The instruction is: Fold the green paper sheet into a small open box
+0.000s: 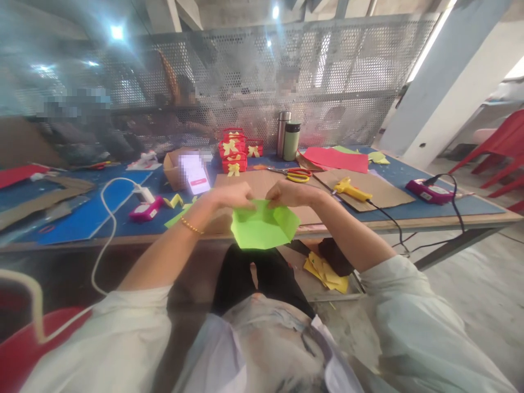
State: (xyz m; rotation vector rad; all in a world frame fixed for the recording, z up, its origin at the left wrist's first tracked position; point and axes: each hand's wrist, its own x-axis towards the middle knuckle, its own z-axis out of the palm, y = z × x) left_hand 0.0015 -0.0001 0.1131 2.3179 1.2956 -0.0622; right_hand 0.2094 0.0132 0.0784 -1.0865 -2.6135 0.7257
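A bright green piece of folded paper (262, 232), creased with turned-up sides, is held over my lap at the table's front edge. My left hand (235, 195) grips its far edge on the left, fingers curled. On the right, my right hand (289, 194) pinches the same far edge, knuckles up. The fingertips are partly hidden behind the paper and the hands. More green paper (176, 217) lies on the table by my left forearm. Just beyond my hands is a flat sheet of brown cardboard (262, 183).
Red boxes with yellow bows (233, 153) are stacked at the back, beside two flasks (291, 141). Scissors (298, 174), a yellow glue gun (352, 191) and a corded purple power strip (429, 192) lie to the right. A lit phone (194, 173) leans on the left.
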